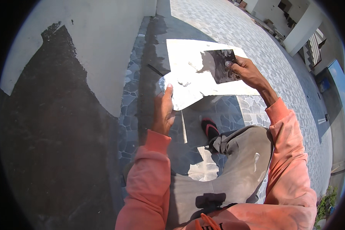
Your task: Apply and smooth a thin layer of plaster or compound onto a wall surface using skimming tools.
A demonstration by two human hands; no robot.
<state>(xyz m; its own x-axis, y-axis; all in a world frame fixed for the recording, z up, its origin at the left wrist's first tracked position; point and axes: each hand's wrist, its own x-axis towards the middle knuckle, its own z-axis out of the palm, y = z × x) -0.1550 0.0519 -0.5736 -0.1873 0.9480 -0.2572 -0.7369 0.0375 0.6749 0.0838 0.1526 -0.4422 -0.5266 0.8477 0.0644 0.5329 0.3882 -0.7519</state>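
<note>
My left hand is closed on the near left corner of a white, putty-smeared board, thumb on top. Bright sunlight washes out the board's face, so I cannot tell whether it is one piece with the wide white sheet behind it. My right hand grips a dark, flat, square-edged putty scraper by its right side. White smears mark its blade, which lies over or against the white surface. To the left stands a wall, partly coated white, with a bare dark grey area below.
Stone-patterned tiles cover the floor, part sunlit, part shaded. My bent knee and a dark sandalled foot are below the board. A white pillar rises at the far right. Green plants show at the lower right.
</note>
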